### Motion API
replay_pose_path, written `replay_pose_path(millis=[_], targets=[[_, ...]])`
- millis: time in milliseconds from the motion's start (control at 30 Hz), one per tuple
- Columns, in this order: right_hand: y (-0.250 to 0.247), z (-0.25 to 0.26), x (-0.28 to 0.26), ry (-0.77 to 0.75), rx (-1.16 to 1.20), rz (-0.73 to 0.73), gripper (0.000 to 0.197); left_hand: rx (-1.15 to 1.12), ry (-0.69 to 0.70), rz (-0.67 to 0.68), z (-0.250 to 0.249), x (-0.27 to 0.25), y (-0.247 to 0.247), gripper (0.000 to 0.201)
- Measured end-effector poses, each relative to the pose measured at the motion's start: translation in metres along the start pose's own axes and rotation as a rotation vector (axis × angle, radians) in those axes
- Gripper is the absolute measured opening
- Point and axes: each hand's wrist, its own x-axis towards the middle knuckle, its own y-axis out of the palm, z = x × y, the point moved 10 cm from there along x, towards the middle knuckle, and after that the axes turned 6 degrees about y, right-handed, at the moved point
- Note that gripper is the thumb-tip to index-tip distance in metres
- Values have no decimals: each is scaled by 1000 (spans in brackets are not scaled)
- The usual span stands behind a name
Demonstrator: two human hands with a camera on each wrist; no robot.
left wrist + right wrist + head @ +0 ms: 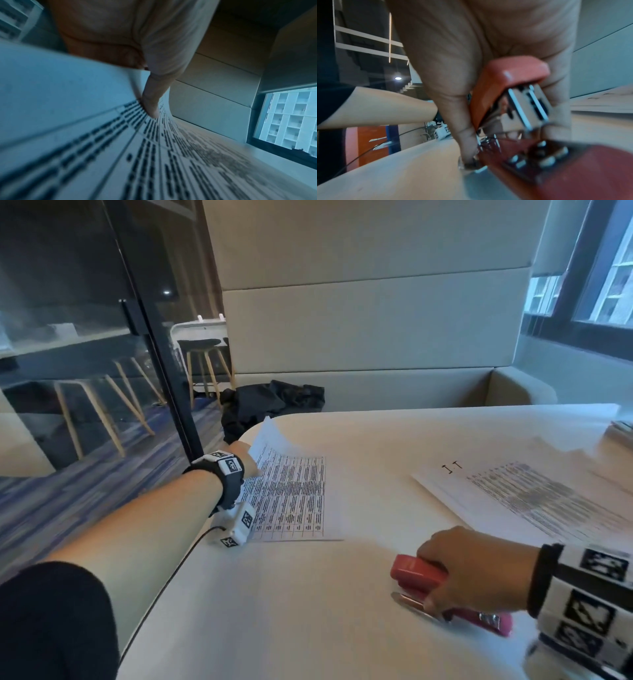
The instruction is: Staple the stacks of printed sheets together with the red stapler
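Red stapler, blurred, seemingly hinged open, in right hand.

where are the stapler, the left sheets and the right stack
stapler [418, 571], head view, on its red top arm
left sheets [294, 494], head view, on the printed table
right stack [534, 501], head view, on the top sheet's print
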Motion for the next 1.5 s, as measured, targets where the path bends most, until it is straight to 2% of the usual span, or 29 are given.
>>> replay_pose_path(millis=[133,167,233,333,433,467,567,733,867,1000,1167,1267,1400,1500], targets=[[6,-4,1,11,-78,-12,35,152,51,20,-2,19,3,109],[6,-3,1,10,-103,-22,37,195,78,5,-8,17,0,111],[2,-1,-3,9,-162,-60,36,317,130,0,-20,12,-6,99],[-4,2,-11,19,-258,-113,30,471,150,138,-33,6,5,60],[-8,2,-15,17,-288,-133,41,539,177,158,-53,1,10,35],[-9,-2,-16,29,-266,-124,50,521,211,131,-65,-1,8,30],[-22,-21,-14,58,-157,-57,74,444,385,44,-123,-18,2,37],[-64,-76,-4,127,-144,-124,60,368,672,64,-239,-65,17,31],[-49,-126,3,262,-247,-1,55,334,791,121,-309,-91,43,37],[-29,-145,2,269,-228,107,58,299,789,149,-348,-91,63,49],[-27,-147,-1,211,-222,132,61,267,659,216,-357,-81,78,57],[-25,-148,1,194,-251,142,58,221,614,238,-361,-83,80,52],[-26,-146,2,170,-262,119,59,168,601,200,-367,-86,70,48],[-26,-147,1,156,-264,100,63,131,601,109,-370,-88,59,26]])
